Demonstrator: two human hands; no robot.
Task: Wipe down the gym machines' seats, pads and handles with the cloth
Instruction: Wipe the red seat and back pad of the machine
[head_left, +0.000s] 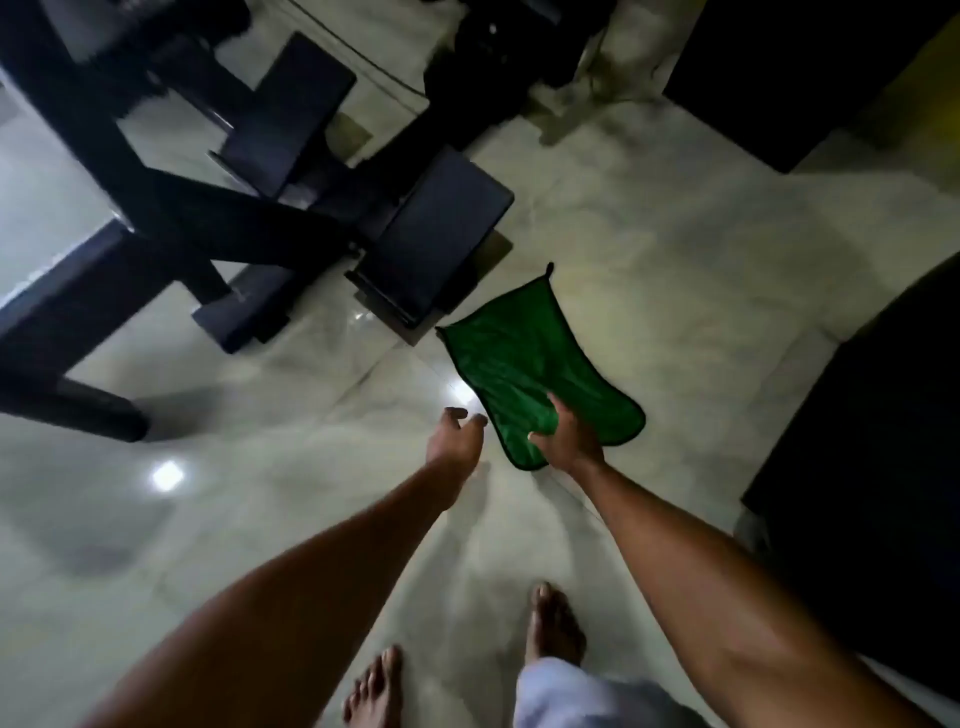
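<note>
Steelwork of a dark gym machine (171, 208) sits far to the left of the left hand (457, 434) and beyond it. The nearer pad (439, 239) lies just past the far end of the cloth (524, 358). The left hand hangs with its fingers loosely curled and holds nothing, just beside the cloth's near left edge. The green cloth is spread flat, its long axis running away from the right hand (569, 441) and leaning slightly left, with its black loop (549, 268) pointing toward the pad. The right hand grips the cloth's near end, fingers curled onto it. A dark block (883, 441) stands to its right.
</note>
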